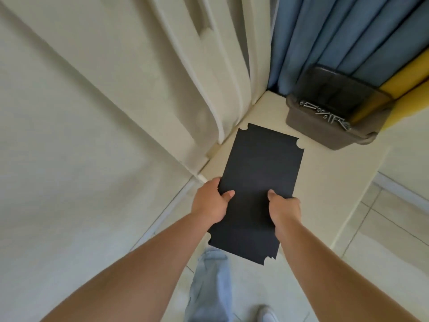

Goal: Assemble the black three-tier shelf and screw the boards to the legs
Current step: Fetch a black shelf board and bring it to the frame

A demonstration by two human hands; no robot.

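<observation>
Black shelf board (257,182) sits mid-frame, long axis running from lower centre up toward the upper right, held by both hands over the cream table top (325,182). Far end of the board lies over the table; near end overhangs the table edge, above the tiled floor (383,263). Can't tell if the far end touches the table or floats just above it. All four corners have rounded notch cutouts.

Left hand (212,202) grips the left long edge, thumb on the top face, fingers wrapped under and hidden. Right hand (283,208) grips the right long edge, thumb on top, fingers also under the board. Both hands sit about level with each other, nearer the near end than the far end.

Grey plastic bin (329,133) at upper right, on the table, well apart from the board. Loose metal screws (325,112) lie in a row inside it.

Cream curtain (209,66) fills upper left to upper centre. Blue curtain (336,31) at top right behind the bin, yellow panel (408,80) on the far right edge.

Bottom centre: a leg in light blue jeans (209,287) and a white shoe (267,313) on the tiles.
</observation>
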